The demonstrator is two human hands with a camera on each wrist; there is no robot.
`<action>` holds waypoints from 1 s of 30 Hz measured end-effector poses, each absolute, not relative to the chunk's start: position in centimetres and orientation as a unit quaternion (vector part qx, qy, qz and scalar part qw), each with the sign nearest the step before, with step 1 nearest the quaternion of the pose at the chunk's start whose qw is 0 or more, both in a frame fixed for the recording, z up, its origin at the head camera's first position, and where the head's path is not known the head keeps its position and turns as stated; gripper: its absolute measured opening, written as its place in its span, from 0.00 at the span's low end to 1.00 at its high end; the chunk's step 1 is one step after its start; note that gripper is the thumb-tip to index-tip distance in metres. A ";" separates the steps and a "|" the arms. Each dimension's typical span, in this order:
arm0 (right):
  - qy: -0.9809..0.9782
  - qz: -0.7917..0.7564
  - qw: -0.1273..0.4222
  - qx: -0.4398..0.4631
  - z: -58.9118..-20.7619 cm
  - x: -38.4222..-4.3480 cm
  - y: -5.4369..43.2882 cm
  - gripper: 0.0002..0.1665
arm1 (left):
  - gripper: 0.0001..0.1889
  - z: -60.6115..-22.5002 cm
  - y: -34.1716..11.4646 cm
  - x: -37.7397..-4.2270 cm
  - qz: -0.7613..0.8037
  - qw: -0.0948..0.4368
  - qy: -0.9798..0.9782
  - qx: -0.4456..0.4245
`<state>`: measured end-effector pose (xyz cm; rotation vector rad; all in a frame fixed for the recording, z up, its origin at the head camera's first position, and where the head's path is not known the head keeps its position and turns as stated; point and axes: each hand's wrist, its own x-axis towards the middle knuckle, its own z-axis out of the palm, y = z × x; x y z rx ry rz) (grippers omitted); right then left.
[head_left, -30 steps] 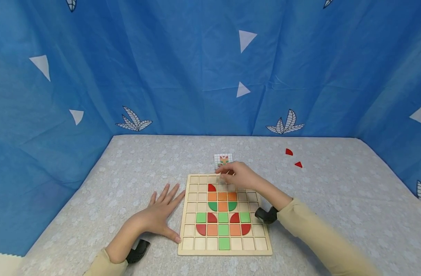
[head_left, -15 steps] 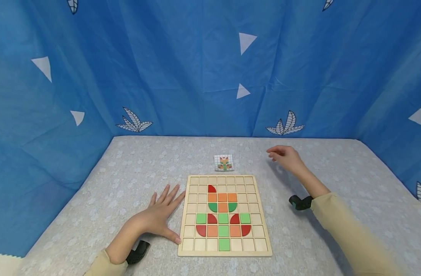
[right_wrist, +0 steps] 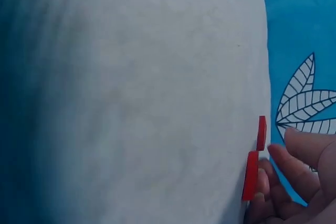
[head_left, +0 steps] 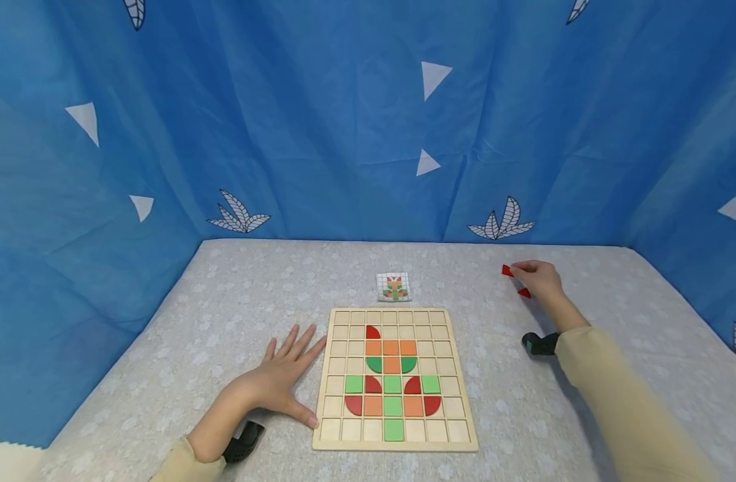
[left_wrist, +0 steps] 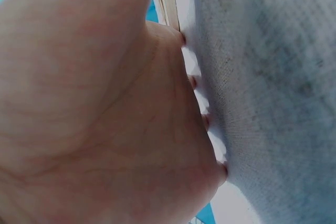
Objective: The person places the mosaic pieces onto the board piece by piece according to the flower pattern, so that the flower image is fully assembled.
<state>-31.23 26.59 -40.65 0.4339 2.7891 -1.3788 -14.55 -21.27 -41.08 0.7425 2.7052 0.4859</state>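
In the head view, my right hand [head_left: 539, 278] reaches over two red tiles at the back right. Its fingertips overlap the quarter-round tile [head_left: 505, 270], and a triangular tile [head_left: 524, 293] lies just below the hand. The right wrist view has thumb and forefinger apart beside the farther red tile [right_wrist: 262, 132]. With fingers spread, my left hand [head_left: 277, 381] rests on the cloth, its thumb and forefinger at the left edge of a wooden grid board [head_left: 458, 428]. Red, orange and green tiles on the board form a flower-like pattern, with one red quarter-round [head_left: 372, 332] at its upper left.
A small pattern card [head_left: 394, 286] lies just behind the board, printed with a coloured flower on a grid. Pale patterned cloth [head_left: 253, 281] covers the table. Blue curtain [head_left: 343, 134] closes off the back and sides.
My right hand has moved from above the top of the board, away to the right, and down to the loose red tiles. My left hand has stayed at the board's left edge.
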 end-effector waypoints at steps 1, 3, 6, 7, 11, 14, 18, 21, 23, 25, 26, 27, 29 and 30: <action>0.887 -0.438 0.000 0.146 -40.8 -31.3 26.6 0.26 | 0.68 -41.1 -21.2 -14.6 0.170 0.147 0.940 0.258; 0.889 -0.431 -0.005 0.155 -40.8 -31.4 26.5 0.27 | 0.68 -41.1 -21.2 -14.6 0.170 0.146 0.940 0.258; 0.900 -0.409 -0.017 0.153 -40.8 -31.6 26.4 0.27 | 0.68 -41.2 -21.2 -14.7 0.171 0.144 0.940 0.259; 0.903 -0.402 -0.020 0.151 -40.8 -31.7 26.3 0.27 | 0.68 -41.2 -21.2 -14.7 0.170 0.142 0.940 0.260; 0.915 -0.376 -0.024 0.148 -40.8 -31.9 26.0 0.25 | 0.69 -41.2 -21.2 -14.8 0.169 0.138 0.940 0.261; 0.917 -0.367 -0.024 0.156 -40.9 -32.0 25.8 0.23 | 0.69 -41.1 -21.2 -14.8 0.170 0.137 0.940 0.261; 0.916 -0.365 -0.026 0.162 -41.4 -32.2 25.7 0.23 | 0.69 -41.0 -21.2 -14.8 0.170 0.138 0.940 0.261; 0.915 -0.368 -0.030 0.164 -41.6 -32.2 25.6 0.22 | 0.68 -41.0 -21.2 -14.7 0.170 0.141 0.940 0.260; 0.912 -0.374 -0.036 0.165 -41.7 -32.1 25.4 0.21 | 0.68 -41.0 -21.2 -14.7 0.171 0.143 0.940 0.259; 0.910 -0.379 -0.042 0.164 -41.7 -32.0 25.2 0.20 | 0.68 -41.0 -21.2 -14.6 0.173 0.145 0.940 0.257; 0.908 -0.383 -0.044 0.164 -41.7 -31.9 25.1 0.19 | 0.68 -41.0 -21.2 -14.6 0.174 0.146 0.940 0.256; 0.907 -0.385 -0.047 0.162 -41.7 -31.9 25.0 0.18 | 0.68 -40.9 -21.2 -14.6 0.174 0.146 0.940 0.256; 0.904 -0.393 -0.052 0.160 -41.7 -31.9 25.0 0.17 | 0.68 -40.9 -21.2 -14.6 0.176 0.147 0.939 0.255; 0.903 -0.396 -0.052 0.158 -41.7 -31.9 24.9 0.17 | 0.68 -40.9 -21.2 -14.6 0.177 0.148 0.939 0.255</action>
